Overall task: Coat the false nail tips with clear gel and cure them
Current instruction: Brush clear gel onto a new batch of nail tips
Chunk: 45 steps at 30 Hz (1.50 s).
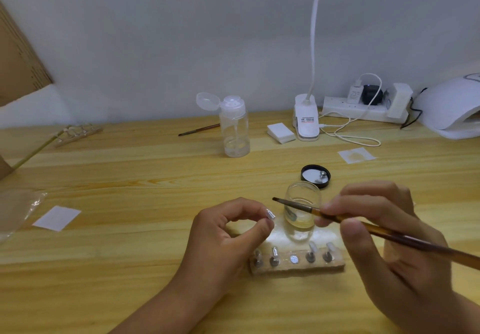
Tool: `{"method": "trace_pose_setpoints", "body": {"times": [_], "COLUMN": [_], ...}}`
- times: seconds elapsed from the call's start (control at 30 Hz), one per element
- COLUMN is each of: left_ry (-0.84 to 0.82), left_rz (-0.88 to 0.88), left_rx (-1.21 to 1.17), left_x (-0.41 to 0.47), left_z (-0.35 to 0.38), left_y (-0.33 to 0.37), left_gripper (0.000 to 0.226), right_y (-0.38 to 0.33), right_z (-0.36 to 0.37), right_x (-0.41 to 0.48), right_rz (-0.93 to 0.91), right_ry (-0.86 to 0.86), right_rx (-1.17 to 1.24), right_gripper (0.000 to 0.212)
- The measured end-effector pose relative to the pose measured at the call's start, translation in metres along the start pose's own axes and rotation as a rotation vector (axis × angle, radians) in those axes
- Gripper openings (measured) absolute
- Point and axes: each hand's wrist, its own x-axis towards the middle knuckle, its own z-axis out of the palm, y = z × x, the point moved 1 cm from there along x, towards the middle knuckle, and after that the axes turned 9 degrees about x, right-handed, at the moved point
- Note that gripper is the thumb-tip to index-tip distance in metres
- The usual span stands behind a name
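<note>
My left hand pinches a clear false nail tip on its small stand between thumb and forefinger. My right hand grips a brown brush; its dark bristle end hovers just right of and above the held tip. Behind the brush stands an open glass jar of clear gel. In front lies a wooden holder strip carrying several nail tips on metal stands, with one bare metal disc in its middle. The white curing lamp sits at the far right.
The jar's black lid lies behind the jar with a metal stand in it. A clear pump bottle, a second brush, white pads, a clip lamp and a power strip line the back. Another holder strip lies far left.
</note>
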Motion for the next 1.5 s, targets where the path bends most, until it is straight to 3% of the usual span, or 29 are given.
{"method": "trace_pose_setpoints", "body": {"times": [1.5], "left_ry": [-0.002], "left_rz": [0.022], "left_rx": [0.013], "left_x": [-0.0006], "left_z": [-0.0013], "left_y": [0.0061], "left_gripper": [0.008], "right_y": [0.0016], "right_z": [0.004], "right_x": [0.0004], "right_rz": [-0.015], "right_ry": [-0.046], "right_rx": [-0.027], "right_gripper": [0.012]}}
